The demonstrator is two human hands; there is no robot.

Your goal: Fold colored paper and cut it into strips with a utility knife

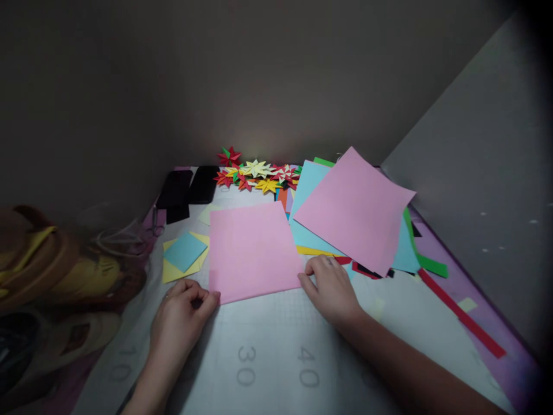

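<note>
A square sheet of pink paper lies in front of me, its near edge toward me. My left hand pinches the near left corner between thumb and fingers. At the near right corner, my right hand grips the same sheet with thumb and bent forefinger. A ring shows on a finger of the right hand. To the right, a second pink sheet rests at an angle over light blue paper. Left of the held sheet sit a small blue square and yellow paper.
Folded paper stars in several colours line the back by the wall. Two dark phones and scissors lie at the back left. A red strip crosses the right side. Bulky yellow-brown objects stand at the left.
</note>
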